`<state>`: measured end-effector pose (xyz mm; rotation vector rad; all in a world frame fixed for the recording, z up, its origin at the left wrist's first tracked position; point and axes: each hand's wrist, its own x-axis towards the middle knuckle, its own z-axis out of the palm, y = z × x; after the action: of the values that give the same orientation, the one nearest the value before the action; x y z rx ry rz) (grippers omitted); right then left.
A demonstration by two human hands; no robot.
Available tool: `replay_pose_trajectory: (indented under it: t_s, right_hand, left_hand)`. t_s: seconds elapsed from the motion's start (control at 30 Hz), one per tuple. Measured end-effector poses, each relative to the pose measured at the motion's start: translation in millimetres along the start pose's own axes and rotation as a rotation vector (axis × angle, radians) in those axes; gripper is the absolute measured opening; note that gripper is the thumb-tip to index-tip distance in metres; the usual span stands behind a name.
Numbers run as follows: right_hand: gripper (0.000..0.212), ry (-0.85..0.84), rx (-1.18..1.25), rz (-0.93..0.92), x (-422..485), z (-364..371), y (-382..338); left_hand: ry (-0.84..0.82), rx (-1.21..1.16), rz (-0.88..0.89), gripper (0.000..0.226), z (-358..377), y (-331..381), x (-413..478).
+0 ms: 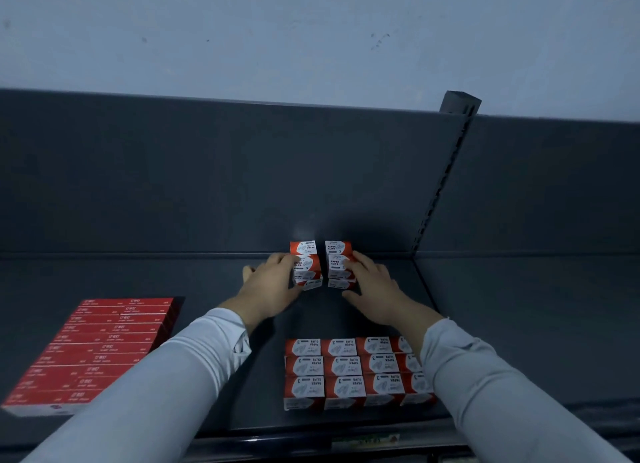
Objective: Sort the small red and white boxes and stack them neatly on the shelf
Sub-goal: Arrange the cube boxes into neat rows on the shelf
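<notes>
Two short columns of small red and white paper clip boxes stand near the back of the dark shelf (207,282). My left hand (273,282) grips the left column (305,263) from its left side. My right hand (372,286) grips the right column (337,263) from its right side. A narrow gap separates the two columns. Near the front edge sits a neat block of the same boxes (346,372), several across and three rows deep, partly hidden by my right sleeve.
A flat block of long red boxes (93,352) lies at the front left of the shelf. The dark back panel (242,185) rises behind the columns. A slotted upright post (440,185) divides this bay from the bay on the right.
</notes>
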<state>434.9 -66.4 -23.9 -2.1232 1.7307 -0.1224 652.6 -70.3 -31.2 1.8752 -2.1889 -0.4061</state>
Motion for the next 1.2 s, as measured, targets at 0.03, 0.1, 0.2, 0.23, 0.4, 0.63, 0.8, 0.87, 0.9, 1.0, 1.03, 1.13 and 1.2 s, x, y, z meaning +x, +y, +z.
replay_pose_trajectory:
  t_s: [0.03,0.1,0.2,0.23,0.4,0.63,0.8,0.87,0.9,1.0,1.03,1.13,1.2]
  right_hand:
    - [0.059,0.036,0.021,-0.017,0.8,-0.3,-0.1]
    - [0.046,0.095,0.075,-0.054,2.2,-0.1,-0.2]
    - [0.03,0.155,0.126,-0.041,5.2,2.1,0.0]
    - [0.027,0.175,0.135,-0.023,5.7,1.6,0.0]
    - [0.05,0.147,0.312,0.046,3.9,-1.9,1.8]
    - [0.046,0.152,0.446,0.01,-5.0,-8.3,11.2]
    - [0.043,0.155,0.72,-0.053,-19.8,-20.5,11.3]
    - [0.045,0.159,0.766,-0.084,-25.6,-25.6,8.6]
    - [0.046,0.162,0.778,-0.098,-28.4,-27.9,6.6]
    - [0.049,0.187,0.796,-0.133,-36.9,-34.9,1.9]
    - [0.05,0.192,0.802,-0.144,-40.3,-37.3,0.6]
    - [0.046,0.201,0.833,-0.173,-49.3,-43.3,-2.5]
    - [0.044,0.213,0.828,-0.183,-54.7,-46.0,-5.1]
  left_hand:
    - [0.024,-0.006,0.001,0.052,1.6,-1.4,2.5]
    - [0.068,-0.013,0.006,0.044,4.6,-3.5,6.5]
    - [0.131,-0.057,0.003,0.032,8.7,-2.3,8.7]
    - [0.146,-0.093,-0.008,0.029,9.9,-2.2,9.6]
    - [0.09,-0.353,0.0,0.048,9.1,-2.0,8.3]
    - [0.015,-0.654,0.1,0.042,8.4,-4.0,-3.9]
    - [-0.037,-0.965,0.132,0.04,-11.9,12.6,-15.3]
    - [-0.052,-1.02,0.13,0.045,-18.0,16.1,-17.4]
    - [-0.05,-1.028,0.118,0.048,-20.6,17.3,-18.4]
    - [-0.049,-1.064,0.093,0.05,-26.4,20.7,-22.4]
    - [-0.05,-1.088,0.089,0.048,-27.8,21.4,-24.1]
    - [-0.052,-1.147,0.099,0.045,-34.3,24.2,-32.2]
    - [-0.041,-1.16,0.108,0.046,-38.2,25.9,-38.1]
